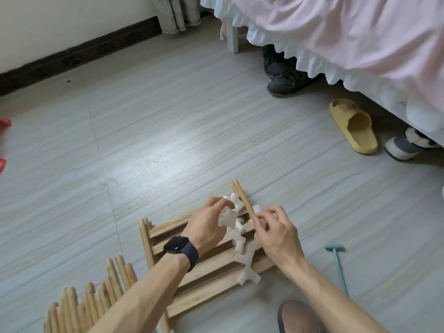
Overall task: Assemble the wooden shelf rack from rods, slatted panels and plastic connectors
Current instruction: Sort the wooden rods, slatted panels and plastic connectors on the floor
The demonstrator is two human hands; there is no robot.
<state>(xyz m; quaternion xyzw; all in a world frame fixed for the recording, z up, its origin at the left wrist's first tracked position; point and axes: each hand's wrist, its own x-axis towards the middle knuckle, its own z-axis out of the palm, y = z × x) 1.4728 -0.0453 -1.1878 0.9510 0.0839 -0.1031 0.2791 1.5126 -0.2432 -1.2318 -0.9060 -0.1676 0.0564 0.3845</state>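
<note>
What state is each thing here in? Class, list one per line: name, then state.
Left hand: grips a white connector.
Right hand: pinches a second connector in the pile.
Slatted panel: flat on the floor, unassembled.
Connector pile: loose, heaped on the panel.
Rods: loose, lying together on the floor.
Single rod: lying slanted at the panel's far edge.
Yellow slipper: upright on the floor beside the bed.

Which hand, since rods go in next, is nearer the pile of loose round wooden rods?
Left. The left hand sits up-right of the rod pile; the right hand lies farther right.
</note>
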